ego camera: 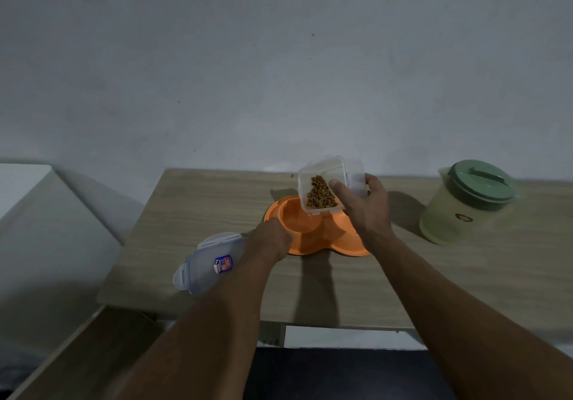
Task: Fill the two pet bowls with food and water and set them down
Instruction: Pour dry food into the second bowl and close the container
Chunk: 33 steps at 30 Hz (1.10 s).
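Note:
An orange double pet bowl (pixel 302 229) sits on the wooden table. My right hand (pixel 364 205) grips a clear plastic container (pixel 325 182) of brown kibble, tilted with its open mouth over the left bowl. No kibble shows in the left bowl; my right hand hides most of the right bowl. My left hand (pixel 273 238) is at the dish's near-left rim; its fingers are hidden behind the back of the hand, so whether it grips the rim cannot be told. A pale green water jug (pixel 459 207) with a darker green lid stands to the right.
The container's clear lid (pixel 210 263) with a blue label lies on the table (pixel 403 275) to the left of the dish, partly under my left forearm. A wall rises right behind the table. A white surface (pixel 24 188) and a lower wooden ledge (pixel 86 344) stand at the left.

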Tool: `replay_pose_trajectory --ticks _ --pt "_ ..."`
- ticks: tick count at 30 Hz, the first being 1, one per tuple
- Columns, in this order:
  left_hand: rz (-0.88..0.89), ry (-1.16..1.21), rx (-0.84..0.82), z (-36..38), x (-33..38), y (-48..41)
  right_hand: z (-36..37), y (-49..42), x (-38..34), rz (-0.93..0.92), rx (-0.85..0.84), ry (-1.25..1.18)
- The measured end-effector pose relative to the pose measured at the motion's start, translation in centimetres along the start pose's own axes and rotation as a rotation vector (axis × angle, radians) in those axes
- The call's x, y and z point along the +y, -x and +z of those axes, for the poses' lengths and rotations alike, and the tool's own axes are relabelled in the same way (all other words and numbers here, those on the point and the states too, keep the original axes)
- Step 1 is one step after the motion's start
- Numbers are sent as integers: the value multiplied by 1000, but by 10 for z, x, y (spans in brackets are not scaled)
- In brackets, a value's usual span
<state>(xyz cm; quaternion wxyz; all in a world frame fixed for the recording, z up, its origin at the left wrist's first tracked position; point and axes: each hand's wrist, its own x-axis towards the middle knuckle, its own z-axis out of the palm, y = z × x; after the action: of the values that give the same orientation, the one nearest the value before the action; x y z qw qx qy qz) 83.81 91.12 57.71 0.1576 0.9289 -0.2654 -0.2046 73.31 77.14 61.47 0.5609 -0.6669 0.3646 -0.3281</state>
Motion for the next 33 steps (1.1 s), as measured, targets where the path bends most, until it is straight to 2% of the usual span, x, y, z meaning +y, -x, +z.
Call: replay_pose_trajectory --ticks 10,20,33 --pt "-21 -123 -55 -3 3 2 8 -1 1 -28 121 149" --pt "-14 -156 -55 -2 3 1 7 -4 -3 14 50 145" --pt "-22 -156 -44 -4 5 4 6 -2 -10 -11 74 239"
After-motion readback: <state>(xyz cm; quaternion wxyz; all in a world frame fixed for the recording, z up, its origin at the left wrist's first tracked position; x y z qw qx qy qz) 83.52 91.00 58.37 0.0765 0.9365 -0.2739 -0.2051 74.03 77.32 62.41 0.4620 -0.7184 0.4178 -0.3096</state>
